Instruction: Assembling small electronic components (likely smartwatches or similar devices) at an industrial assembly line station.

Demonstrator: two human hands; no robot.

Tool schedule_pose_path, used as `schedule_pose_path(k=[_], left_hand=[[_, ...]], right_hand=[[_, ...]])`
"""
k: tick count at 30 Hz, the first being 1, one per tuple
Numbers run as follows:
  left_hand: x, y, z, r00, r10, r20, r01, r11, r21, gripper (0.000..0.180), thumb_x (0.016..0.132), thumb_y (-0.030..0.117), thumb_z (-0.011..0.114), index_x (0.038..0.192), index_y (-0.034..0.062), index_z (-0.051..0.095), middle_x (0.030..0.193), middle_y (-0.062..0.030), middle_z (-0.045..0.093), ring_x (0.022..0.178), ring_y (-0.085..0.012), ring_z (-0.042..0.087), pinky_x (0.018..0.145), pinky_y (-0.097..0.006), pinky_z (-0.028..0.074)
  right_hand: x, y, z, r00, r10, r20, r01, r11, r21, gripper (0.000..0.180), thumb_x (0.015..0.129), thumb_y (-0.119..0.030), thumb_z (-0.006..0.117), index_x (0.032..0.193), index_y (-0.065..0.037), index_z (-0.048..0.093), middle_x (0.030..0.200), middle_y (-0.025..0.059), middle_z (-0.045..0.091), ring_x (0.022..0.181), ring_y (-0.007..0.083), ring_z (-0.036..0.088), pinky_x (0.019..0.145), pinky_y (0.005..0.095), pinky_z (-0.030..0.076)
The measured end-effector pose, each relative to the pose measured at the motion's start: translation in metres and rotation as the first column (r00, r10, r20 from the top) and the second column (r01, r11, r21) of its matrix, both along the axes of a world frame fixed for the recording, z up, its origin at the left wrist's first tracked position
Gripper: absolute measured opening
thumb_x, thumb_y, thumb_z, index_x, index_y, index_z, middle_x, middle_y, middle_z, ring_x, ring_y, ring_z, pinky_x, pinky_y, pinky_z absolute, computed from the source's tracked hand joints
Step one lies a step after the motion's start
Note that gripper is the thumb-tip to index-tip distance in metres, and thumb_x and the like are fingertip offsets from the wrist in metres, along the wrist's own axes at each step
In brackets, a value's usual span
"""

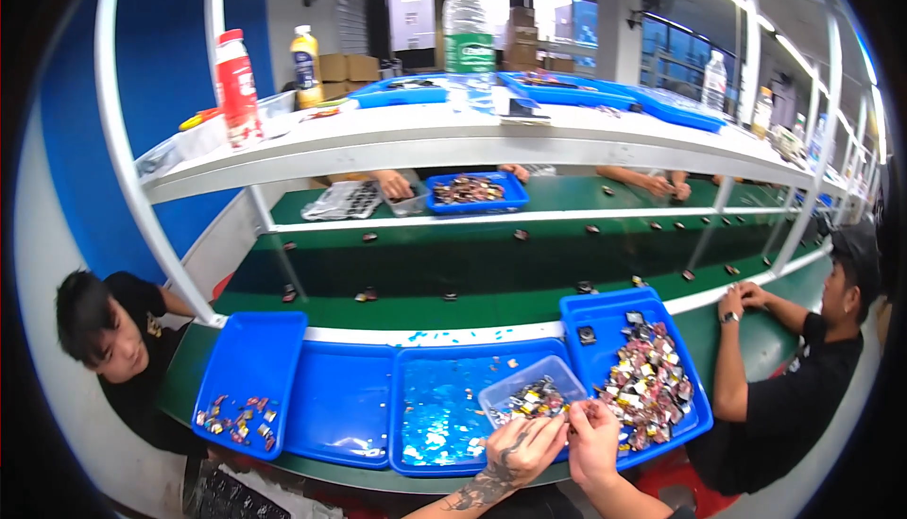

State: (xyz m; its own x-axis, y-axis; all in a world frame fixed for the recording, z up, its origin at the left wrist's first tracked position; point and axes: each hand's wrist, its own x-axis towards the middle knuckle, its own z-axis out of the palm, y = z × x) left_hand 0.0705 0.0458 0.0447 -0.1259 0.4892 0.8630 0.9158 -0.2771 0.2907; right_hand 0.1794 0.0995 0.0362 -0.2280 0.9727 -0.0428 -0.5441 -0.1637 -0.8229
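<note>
My left hand (525, 447), with a tattooed wrist, is closed in a pinch at the near edge of a clear plastic tub (557, 374). Small dark, silver and yellow parts (535, 398) fill the tub's bottom. Close beside it, my right hand (593, 445) is closed too, thumb and fingertips together. What the fingers hold is too small to make out. The tub rests over the right side of a blue tray (444, 467) lined with shiny blue film. Right of my hands, another blue tray (588, 309) carries a heap of small wired parts (647, 382).
Further left are a plain blue tray (338, 396) and one with scattered parts (250, 330). Beyond them runs a green conveyor belt (406, 311) dotted with parts. A white shelf (378, 146) with bottles spans above. People sit left (142, 330) and right (803, 387); other hands (392, 184) work across.
</note>
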Motion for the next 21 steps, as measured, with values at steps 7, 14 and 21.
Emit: schedule_pose_path(k=[7,14,21], left_hand=[[-0.005,-0.003,0.006,0.816,-0.106,0.568,0.172,0.983,-0.063,0.012,0.078,0.005,0.072,0.090,0.0045,0.071,0.073,-0.0071,0.067,0.060,-0.0172,0.064,0.054,-0.027,0.051],[-0.046,-0.007,0.016,0.025,-0.222,0.975,0.377,0.905,0.197,0.013,0.091,0.008,0.061,0.097,-0.0019,0.066,0.082,-0.0098,0.069,0.053,-0.0056,0.054,0.045,-0.019,0.041],[-0.050,-0.016,0.018,-0.016,-0.250,0.968,0.377,0.895,0.237,0.012,0.092,0.009,0.061,0.096,-0.0009,0.066,0.081,-0.0103,0.070,0.049,-0.0063,0.054,0.041,-0.018,0.038]], right_hand=[[0.003,0.002,0.012,0.999,0.035,-0.038,-0.036,0.999,-0.020,0.006,0.092,-0.007,0.060,0.095,-0.004,0.056,0.088,0.0030,0.060,0.075,0.0119,0.060,0.068,0.0261,0.052],[0.015,0.043,0.106,0.998,-0.031,0.056,0.007,0.917,0.398,0.007,0.097,-0.011,0.053,0.102,-0.006,0.055,0.090,0.0032,0.058,0.079,0.0105,0.057,0.075,0.0277,0.049],[0.026,0.044,0.127,0.986,0.158,-0.058,-0.130,0.934,0.333,0.021,0.099,-0.014,0.049,0.115,-0.001,0.056,0.102,0.0088,0.062,0.092,0.0186,0.064,0.085,0.0329,0.052]])
